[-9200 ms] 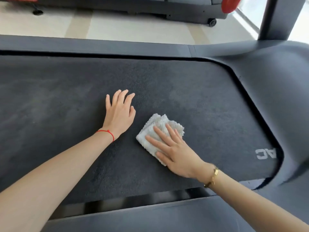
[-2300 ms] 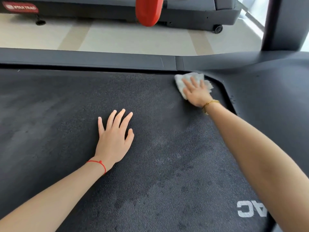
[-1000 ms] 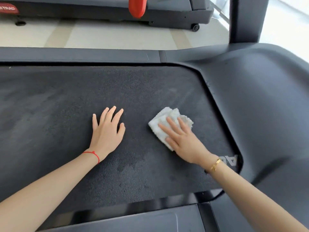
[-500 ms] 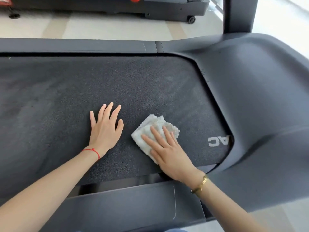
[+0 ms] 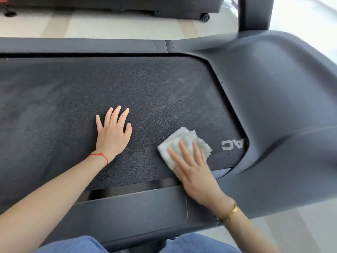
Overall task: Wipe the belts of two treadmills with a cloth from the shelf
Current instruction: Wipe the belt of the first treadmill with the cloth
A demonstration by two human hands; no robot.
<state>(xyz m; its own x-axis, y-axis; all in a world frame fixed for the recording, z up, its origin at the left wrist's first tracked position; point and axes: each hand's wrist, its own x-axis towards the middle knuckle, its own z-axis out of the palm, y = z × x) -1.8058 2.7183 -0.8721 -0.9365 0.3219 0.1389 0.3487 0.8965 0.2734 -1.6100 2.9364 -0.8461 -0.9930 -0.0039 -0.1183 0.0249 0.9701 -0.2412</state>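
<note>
Dark grey textured belt [image 5: 91, 99] filled most of the head view, its long axis running left to right, with a printed "AC" logo [image 5: 232, 144] at its right end. Moulded grey motor cover [image 5: 282, 99] curved round that end. Near side rail [image 5: 138, 207] lay between belt and the person's blue-trousered knees [image 5: 78, 247]. A second treadmill [image 5: 116, 4] stood across the pale floor, far side.

Left hand [image 5: 113, 133] lay flat on the belt, fingers straight and slightly spread, holding nothing; red string bracelet [image 5: 101, 155] at the wrist. Right hand [image 5: 191, 165] pressed flat on a folded white cloth [image 5: 184, 141], fingers straight over it, not curled round it; gold bracelet [image 5: 230, 213] at that wrist.

Cloth sat on the belt's near right corner, just left of the logo, close to the near rail. It projected forward and left from under the right fingers. Left hand was well apart from it, to the left.

Judgement: wiping of this belt under way. The unwiped stretch appeared to lie leftward along the belt's long axis, so the right hand, the one on the cloth, would carry the stroke that way.
</note>
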